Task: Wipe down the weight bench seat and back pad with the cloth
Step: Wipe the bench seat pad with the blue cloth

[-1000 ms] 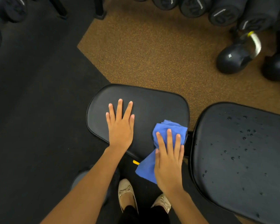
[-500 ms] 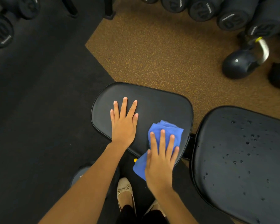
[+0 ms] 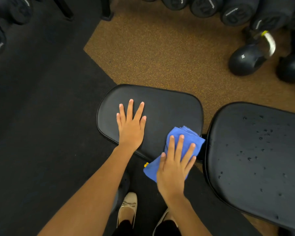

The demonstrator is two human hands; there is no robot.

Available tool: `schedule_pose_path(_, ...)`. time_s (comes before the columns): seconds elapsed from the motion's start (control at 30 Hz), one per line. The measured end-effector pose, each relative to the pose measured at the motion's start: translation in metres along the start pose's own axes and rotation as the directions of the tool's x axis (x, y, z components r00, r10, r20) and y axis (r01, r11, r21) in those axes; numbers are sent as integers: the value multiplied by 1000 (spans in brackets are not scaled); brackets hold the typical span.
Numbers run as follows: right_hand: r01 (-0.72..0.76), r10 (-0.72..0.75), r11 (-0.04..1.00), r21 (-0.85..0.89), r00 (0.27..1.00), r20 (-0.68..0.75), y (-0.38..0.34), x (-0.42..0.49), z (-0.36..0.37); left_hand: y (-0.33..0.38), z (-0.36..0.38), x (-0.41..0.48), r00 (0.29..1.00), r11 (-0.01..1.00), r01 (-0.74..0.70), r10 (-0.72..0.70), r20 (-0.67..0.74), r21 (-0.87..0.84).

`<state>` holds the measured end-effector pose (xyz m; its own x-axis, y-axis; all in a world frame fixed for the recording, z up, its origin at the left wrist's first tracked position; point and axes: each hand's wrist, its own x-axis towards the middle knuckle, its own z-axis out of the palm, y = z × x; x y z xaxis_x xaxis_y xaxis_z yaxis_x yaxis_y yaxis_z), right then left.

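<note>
Right hand [image 3: 174,165] spread flat presses the folded blue cloth [image 3: 180,138] overhanging the black padded seat's [image 3: 169,108] near-right edge; it may slip off.

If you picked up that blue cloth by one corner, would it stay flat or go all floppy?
Probably floppy. The blue cloth is bunched in soft folds under the right hand, and one corner droops off the seat edge. It looks thin, so likely light. It might feel damp, given the droplets on the back pad.
</note>
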<state>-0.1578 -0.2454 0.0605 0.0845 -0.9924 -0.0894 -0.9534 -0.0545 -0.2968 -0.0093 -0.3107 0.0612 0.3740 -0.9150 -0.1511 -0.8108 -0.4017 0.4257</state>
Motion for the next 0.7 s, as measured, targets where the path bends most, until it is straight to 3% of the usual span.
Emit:
schedule_pose_path(0.2, 164, -159, 985, -46, 983, 96, -52, -18, 9, 0, -2, 0, 1000, 1000, -8, 7, 19, 9)
schedule_pose_path(0.33, 304, -295, 949, -80, 949, 107, -8, -19, -1, -1, -3, 0, 1000, 1000, -12, 12, 19, -5)
schedule_pose_path(0.43, 178, -176, 984, -20, 983, 60, 16, -25, -9, -1, -3, -1, 1000, 1000, -20, 20, 23, -5)
schedule_pose_path(0.53, 26, -25, 1000, -10, 998, 49, -13, -23, -1, 0, -3, -1, 999, 1000, -22, 23, 23, -8)
schedule_pose_path(0.7, 242, -236, 970, -37, 964, 125, -31, -9, 0, -2, -2, 0, 1000, 1000, -20, 20, 14, 1)
